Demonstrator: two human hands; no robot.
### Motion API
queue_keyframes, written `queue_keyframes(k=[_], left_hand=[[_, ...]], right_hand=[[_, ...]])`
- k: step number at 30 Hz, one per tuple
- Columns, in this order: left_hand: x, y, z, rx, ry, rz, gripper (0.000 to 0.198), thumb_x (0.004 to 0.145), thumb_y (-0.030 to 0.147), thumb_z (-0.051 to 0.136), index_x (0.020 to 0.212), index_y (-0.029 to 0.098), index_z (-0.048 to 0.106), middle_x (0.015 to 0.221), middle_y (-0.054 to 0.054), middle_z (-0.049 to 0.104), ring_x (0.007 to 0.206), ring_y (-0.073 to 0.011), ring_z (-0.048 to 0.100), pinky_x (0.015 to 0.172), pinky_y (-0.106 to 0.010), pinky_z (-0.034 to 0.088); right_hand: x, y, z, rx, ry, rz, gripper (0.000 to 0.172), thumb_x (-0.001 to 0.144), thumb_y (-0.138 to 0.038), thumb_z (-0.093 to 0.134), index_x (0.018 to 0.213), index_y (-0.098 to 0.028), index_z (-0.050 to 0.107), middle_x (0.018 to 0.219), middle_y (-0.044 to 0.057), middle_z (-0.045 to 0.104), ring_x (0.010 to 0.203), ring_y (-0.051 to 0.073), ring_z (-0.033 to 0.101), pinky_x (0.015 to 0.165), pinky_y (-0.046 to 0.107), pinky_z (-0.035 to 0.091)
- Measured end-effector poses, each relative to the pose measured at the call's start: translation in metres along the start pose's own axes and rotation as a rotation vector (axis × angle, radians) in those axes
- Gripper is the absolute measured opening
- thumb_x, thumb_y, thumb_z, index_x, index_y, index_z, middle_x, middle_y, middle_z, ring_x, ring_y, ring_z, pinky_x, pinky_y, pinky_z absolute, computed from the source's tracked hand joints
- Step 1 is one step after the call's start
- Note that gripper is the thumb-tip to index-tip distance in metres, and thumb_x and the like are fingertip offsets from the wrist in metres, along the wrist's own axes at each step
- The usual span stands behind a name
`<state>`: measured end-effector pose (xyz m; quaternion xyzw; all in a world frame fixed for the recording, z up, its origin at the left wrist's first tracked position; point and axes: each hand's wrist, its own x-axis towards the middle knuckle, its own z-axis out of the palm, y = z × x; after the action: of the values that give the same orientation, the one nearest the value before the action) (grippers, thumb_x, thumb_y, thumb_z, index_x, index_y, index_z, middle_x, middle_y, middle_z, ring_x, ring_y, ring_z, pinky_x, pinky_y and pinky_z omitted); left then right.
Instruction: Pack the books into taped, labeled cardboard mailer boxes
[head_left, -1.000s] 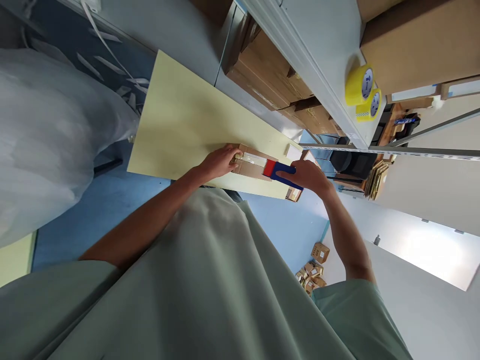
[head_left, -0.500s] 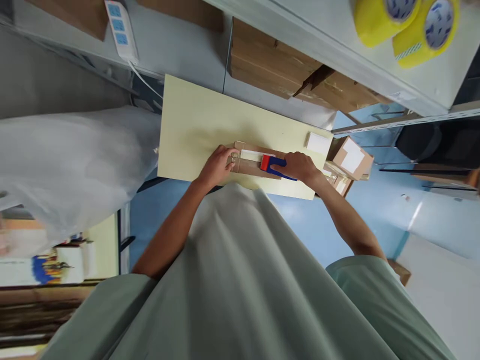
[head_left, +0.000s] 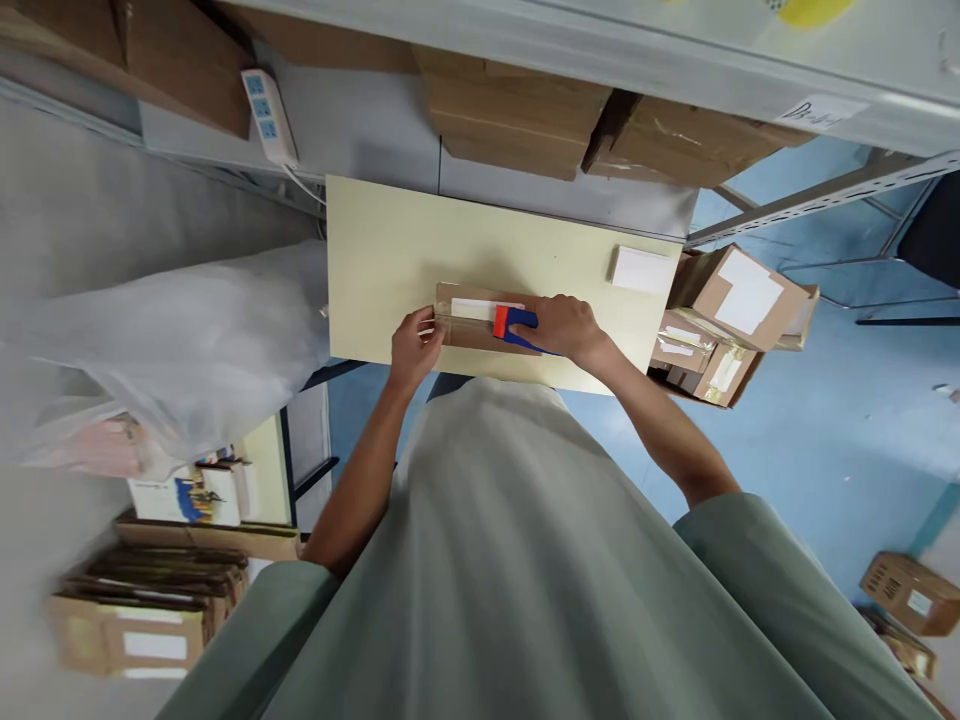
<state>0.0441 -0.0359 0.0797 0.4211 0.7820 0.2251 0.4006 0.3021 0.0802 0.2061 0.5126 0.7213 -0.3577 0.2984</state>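
Observation:
A long, narrow cardboard box (head_left: 472, 337) with a white label on top lies on the pale yellow table (head_left: 382, 225). My left hand (head_left: 417, 345) is at the box's left end, its fingers and thumb pinching the edge there. In my right hand (head_left: 564, 325) is a blue tape dispenser with a red front (head_left: 517, 325), held by its handle. The dispenser rests over the right half of the box, with its red end facing left. My right palm hides part of its handle.
A small white box (head_left: 642, 268) lies at the table's right end. Taped cartons (head_left: 739, 295) are stacked beyond that end. A power strip (head_left: 270, 118) and large cartons (head_left: 517, 110) stand behind the table. To the left hangs a translucent plastic bag (head_left: 195, 330).
The box, the dispenser and both hands have shifted left along the table. My left hand has moved from over the box's end to its outer edge. The camera view has shifted too.

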Motion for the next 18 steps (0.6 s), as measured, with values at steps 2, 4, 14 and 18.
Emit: queue_keyframes(k=[2,4,14,18], left_hand=[[0.001,0.006,0.005,0.042,0.043,-0.018,0.026,0.103,0.038,0.066,0.12,0.022,0.077,0.128,-0.012,0.081,0.112,-0.0258,0.079,0.098,-0.036,0.063],[0.002,0.011,0.01,0.146,0.091,-0.004,0.028,0.103,0.05,0.071,0.105,0.023,0.078,0.121,-0.012,0.082,0.109,-0.0279,0.078,0.096,-0.037,0.061],[0.011,0.003,0.019,0.162,0.171,-0.06,0.034,0.094,0.055,0.078,0.106,0.023,0.085,0.108,-0.008,0.085,0.093,-0.0255,0.077,0.09,-0.035,0.057],[0.014,-0.003,0.022,0.104,0.129,-0.07,0.042,0.094,0.057,0.074,0.115,0.022,0.085,0.12,-0.009,0.085,0.096,-0.0247,0.078,0.09,-0.034,0.058]], right_hand=[[0.003,-0.001,0.0,0.001,-0.003,-0.006,0.052,0.113,-0.056,0.059,0.149,-0.02,0.074,0.133,0.019,0.081,0.123,0.035,0.076,0.091,0.038,0.054],[0.006,-0.001,0.001,0.007,0.002,-0.006,0.052,0.113,-0.057,0.059,0.143,-0.019,0.076,0.132,0.021,0.081,0.122,0.036,0.076,0.09,0.038,0.054],[0.004,0.009,0.002,0.031,0.01,-0.036,0.053,0.111,-0.06,0.06,0.143,-0.02,0.076,0.131,0.02,0.082,0.119,0.036,0.076,0.09,0.038,0.056],[-0.011,0.036,-0.007,0.092,-0.033,-0.07,0.065,0.108,-0.074,0.06,0.133,-0.017,0.078,0.116,0.02,0.083,0.106,0.034,0.078,0.081,0.036,0.054]])
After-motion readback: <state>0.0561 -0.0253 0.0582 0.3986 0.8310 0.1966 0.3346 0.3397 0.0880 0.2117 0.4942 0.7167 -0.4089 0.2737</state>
